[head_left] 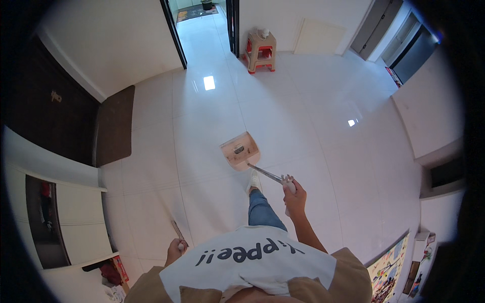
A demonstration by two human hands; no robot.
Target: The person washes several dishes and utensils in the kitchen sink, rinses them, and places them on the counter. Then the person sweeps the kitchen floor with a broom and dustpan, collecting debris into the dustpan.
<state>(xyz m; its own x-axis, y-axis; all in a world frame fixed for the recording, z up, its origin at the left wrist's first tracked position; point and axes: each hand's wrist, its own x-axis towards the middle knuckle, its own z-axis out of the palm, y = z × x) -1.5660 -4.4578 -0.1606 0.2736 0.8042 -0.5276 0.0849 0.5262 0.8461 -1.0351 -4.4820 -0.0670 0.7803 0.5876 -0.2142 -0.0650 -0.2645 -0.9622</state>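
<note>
A long-handled beige dustpan (251, 143) is in front of me at mid-frame, with a dark bit and some brownish marks inside its pan. My right hand (294, 194) is closed round the pale grip of its metal handle, which slants down left to the pan. Low on the left, my left hand (177, 248) is closed on the end of a thin metal pole (178, 230). The pole points away from me; its far end cannot be made out. My shoe (253, 181) is just behind the dustpan.
Glossy pale floor tiles (283, 126) spread around me. Stacked stools (261, 50) stand by the far wall beside a doorway. A brown mat (116, 126) lies at the dark door (50, 101) on the left. A low white cabinet (83, 222) is at lower left; a colourful panel (389, 267) at lower right.
</note>
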